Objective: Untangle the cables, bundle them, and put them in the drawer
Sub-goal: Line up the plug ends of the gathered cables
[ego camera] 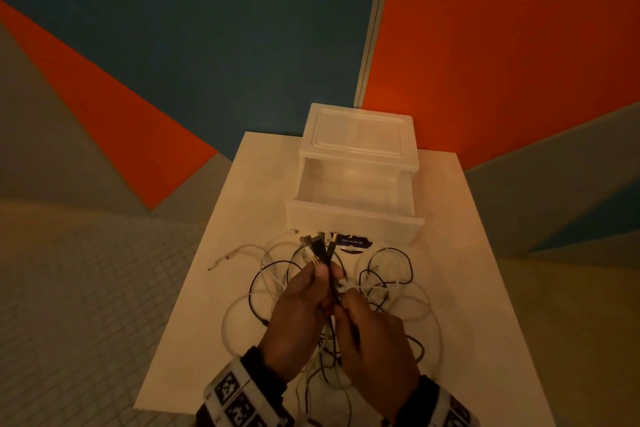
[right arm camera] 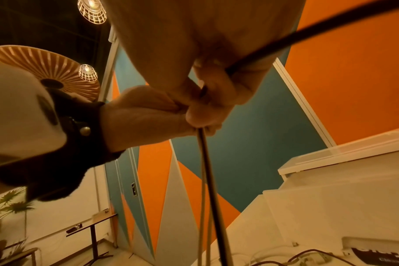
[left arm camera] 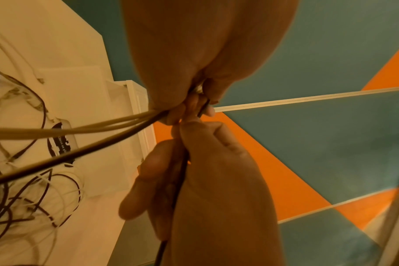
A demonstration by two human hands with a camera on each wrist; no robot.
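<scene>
The left hand (ego camera: pixel 298 308) is gripping several plug ends together while the right hand (ego camera: pixel 374 333) is pinching a black strand; most cables (ego camera: pixel 388 274) are lying tangled on the bench (ego camera: pixel 467 288). The drawer (ego camera: pixel 353 215) is sitting open, waiting; bundling looks barely begun.

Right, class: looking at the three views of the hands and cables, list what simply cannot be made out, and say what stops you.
- How many cables the left hand grips: head view, fingers cover them.
- Plug types: too small, dim.
- What the right hand pinches: head view too dim; the hand itself hides it in the right wrist view.
- Wording on the dark label: small, partly behind plugs.
- Back of the drawer: under the casing.
</scene>
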